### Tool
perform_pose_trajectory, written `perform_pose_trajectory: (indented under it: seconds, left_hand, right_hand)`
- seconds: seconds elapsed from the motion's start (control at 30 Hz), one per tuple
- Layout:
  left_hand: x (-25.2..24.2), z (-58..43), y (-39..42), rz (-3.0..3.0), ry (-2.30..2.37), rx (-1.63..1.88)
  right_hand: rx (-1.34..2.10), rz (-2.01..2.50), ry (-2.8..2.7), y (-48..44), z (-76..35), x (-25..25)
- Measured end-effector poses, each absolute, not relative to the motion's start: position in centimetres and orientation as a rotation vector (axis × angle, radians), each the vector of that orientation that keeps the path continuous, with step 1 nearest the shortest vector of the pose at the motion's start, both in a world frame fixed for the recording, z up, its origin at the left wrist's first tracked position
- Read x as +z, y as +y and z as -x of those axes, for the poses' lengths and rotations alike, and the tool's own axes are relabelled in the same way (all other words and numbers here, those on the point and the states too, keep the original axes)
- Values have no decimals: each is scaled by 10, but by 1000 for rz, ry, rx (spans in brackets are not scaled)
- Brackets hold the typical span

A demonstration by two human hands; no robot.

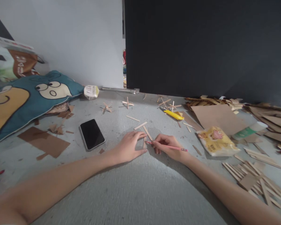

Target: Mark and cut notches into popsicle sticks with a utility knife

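Left hand (128, 147) is lying flat on the floor (140, 187), fingers stretched out and gripping nothing. Index finger and thumb are framing a short stick (144, 144), touching or just beside it; can't tell which.

Right hand (166, 146) is pinching a pink pencil (172, 147), fingers closed around it near the front. The pencil tip is sitting on the stick, right at the left fingertips. The stick is lying flat on the floor between the two hands.

Nothing is blocking the hands. Two loose sticks (140, 125) are lying just beyond the left fingers.

A phone (92, 134) is sitting face up, left of the left hand, with a brown card piece (44, 142) and a pillow (25, 100) further left.

Near the right hand, a yellow packet (216, 141) is lying beside a green-and-white bottle (249, 130) on its side. A card sheet (215, 117) is lying behind the packet. A yellow cutter (173, 115) is lying well beyond the hands. A stick pile (255, 179) is lying beside the right forearm.
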State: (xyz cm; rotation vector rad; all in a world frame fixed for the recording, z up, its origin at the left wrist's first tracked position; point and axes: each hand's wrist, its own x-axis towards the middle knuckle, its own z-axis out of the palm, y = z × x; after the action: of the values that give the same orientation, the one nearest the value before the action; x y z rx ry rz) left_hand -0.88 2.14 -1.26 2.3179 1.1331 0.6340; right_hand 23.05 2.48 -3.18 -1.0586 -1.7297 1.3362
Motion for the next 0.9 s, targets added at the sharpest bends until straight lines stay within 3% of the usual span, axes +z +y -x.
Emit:
perform_pose_trajectory:
  seconds: [0.9]
  left_hand:
    - [-13, 10, 21, -2313, 1120, 645]
  right_hand:
    - [1335, 1053, -1710, 25, -229, -32]
